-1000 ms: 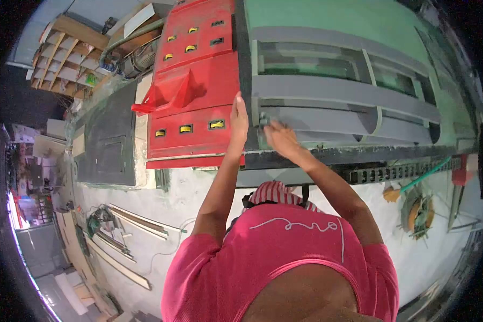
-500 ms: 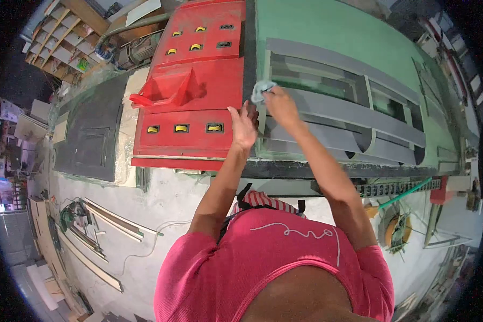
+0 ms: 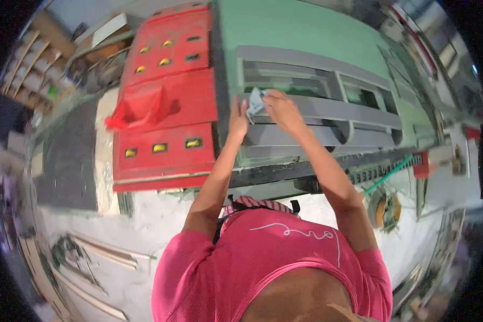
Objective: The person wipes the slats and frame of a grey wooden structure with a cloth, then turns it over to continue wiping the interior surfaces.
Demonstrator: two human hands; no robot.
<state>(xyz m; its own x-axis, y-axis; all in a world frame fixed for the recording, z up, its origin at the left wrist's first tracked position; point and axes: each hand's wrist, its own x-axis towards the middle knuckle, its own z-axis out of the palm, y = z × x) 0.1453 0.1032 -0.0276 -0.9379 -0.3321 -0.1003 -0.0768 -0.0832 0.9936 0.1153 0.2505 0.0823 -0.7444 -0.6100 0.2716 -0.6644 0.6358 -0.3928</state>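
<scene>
My right hand (image 3: pixel 283 111) is closed on a crumpled pale blue-grey cloth (image 3: pixel 256 102), held above the left end of a grey slatted panel (image 3: pixel 316 107). Just left of the cloth is my left hand (image 3: pixel 238 124), raised near the dark strip beside the red panel; its fingers are blurred, and whether they touch the cloth is unclear. The grey panel has long openings and lies on a green surface (image 3: pixel 295 27).
The red panel (image 3: pixel 190 86) on the left has yellow-and-black inserts and a red scoop-shaped piece (image 3: pixel 145 110). A dark board (image 3: pixel 70 155) lies farther left. Wooden strips (image 3: pixel 104 252) are on the floor, and a green stick (image 3: pixel 386 176) is at the right.
The view has shifted, with the panels now farther left. My hands have come closer together, and the cloth hangs more open beside my left hand.
</scene>
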